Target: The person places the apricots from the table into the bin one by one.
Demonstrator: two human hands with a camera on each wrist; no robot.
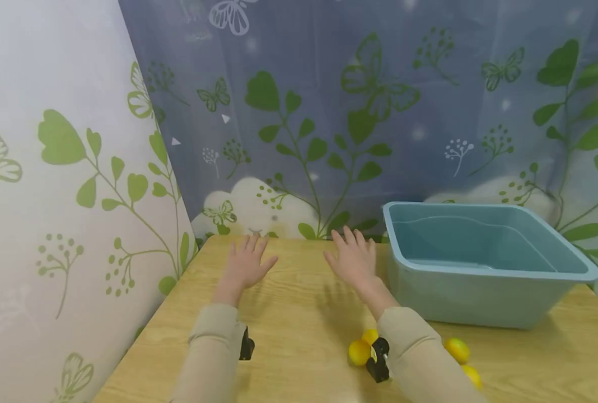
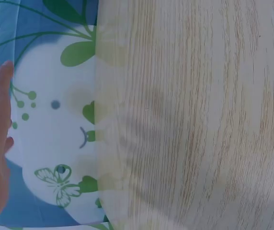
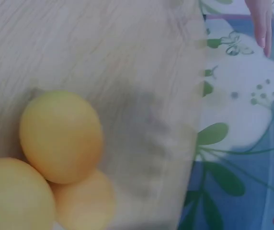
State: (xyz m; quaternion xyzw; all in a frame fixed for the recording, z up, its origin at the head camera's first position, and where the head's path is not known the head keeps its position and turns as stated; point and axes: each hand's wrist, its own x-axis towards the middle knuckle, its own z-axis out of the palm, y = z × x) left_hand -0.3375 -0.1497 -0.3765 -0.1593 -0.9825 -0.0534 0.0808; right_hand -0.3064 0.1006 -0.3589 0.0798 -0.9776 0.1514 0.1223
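Yellow fruits (image 1: 359,353) lie partly hidden behind the right sleeve (image 1: 425,355).

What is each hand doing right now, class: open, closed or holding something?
Left hand: open, fingers spread, holding nothing.
Right hand: open, fingers extended, holding nothing.

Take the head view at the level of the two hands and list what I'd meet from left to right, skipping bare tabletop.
Pale leaf-patterned wall sheet → left hand → right hand → blue-green bin → a strip of leaf-patterned sheet again at the far right.
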